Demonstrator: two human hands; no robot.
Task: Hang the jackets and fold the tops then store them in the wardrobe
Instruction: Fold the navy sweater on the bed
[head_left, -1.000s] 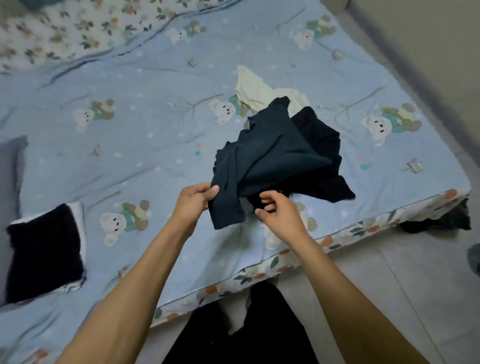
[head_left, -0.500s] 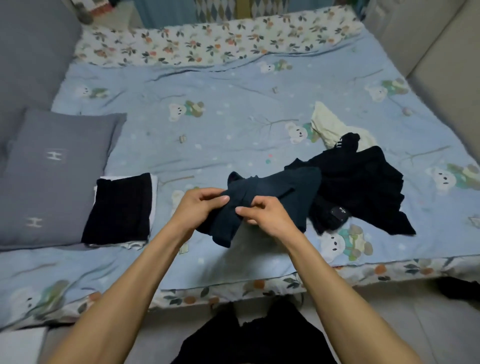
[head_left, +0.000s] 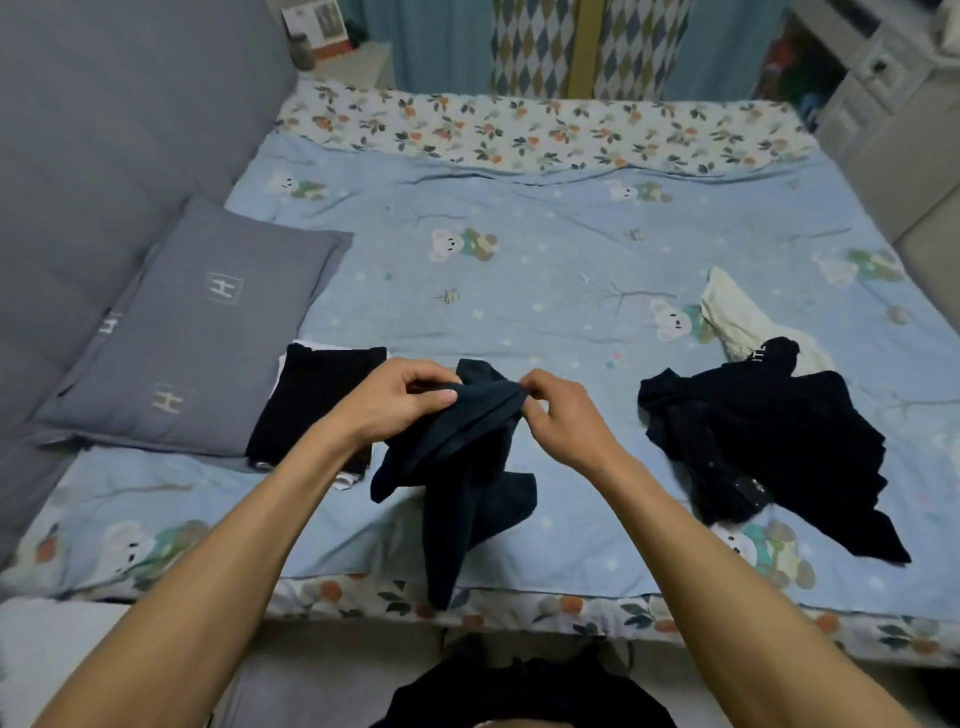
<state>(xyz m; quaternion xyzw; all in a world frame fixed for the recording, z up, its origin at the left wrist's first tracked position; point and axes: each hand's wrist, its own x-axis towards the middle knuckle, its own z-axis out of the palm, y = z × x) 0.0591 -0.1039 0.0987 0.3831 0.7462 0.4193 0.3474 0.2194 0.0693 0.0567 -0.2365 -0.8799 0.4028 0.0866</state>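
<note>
Now both hands (head_left: 402, 402) (head_left: 563, 415) pinching soft, bunched dark top (head_left: 467, 467) (probably knit).

Blue-quilted bed (head_left: 519, 260), grey headboard (head_left: 104, 130), patterned curtains (head_left: 571, 47)

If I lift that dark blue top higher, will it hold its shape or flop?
Probably flop: the dark blue top already sags in loose folds below the left hand and right hand. It looks light, since fingertip pinches carry it.
</note>
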